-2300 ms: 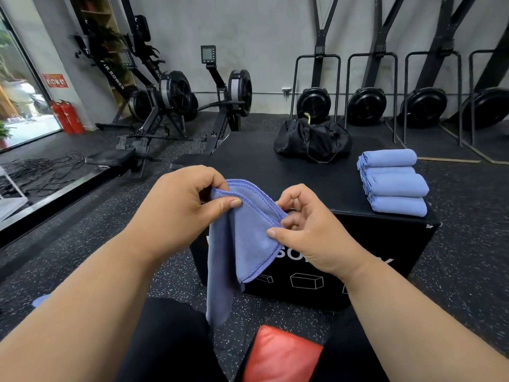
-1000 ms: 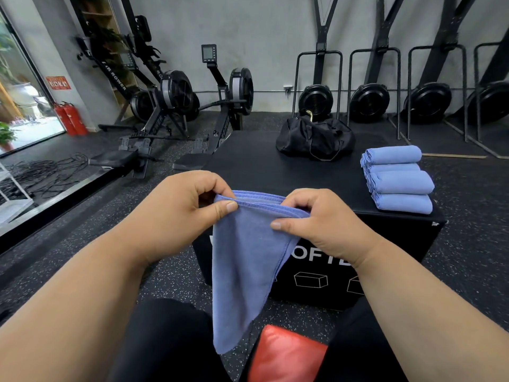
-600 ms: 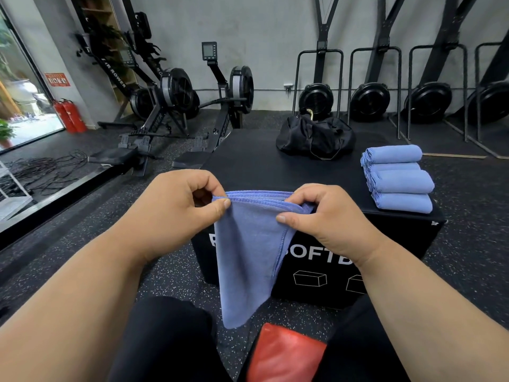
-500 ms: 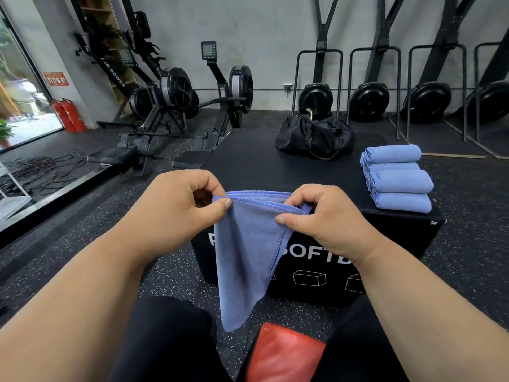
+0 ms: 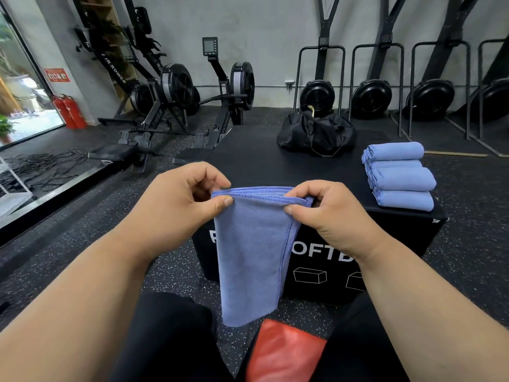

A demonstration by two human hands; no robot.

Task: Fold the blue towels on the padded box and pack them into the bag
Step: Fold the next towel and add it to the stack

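Your left hand point(image 5: 190, 201) and right hand point(image 5: 325, 210) each pinch one end of the top hem of the blue towel point(image 5: 252, 255), thumb against curled fingers. Holding it this way lets the doubled cloth hang straight in front of the padded box point(image 5: 248, 161), so the stitched edges line up before the next fold. Four folded towels point(image 5: 399, 176) lie stacked on the box's right side. The black bag point(image 5: 316, 132) sits at the far edge; its contents cannot be seen.
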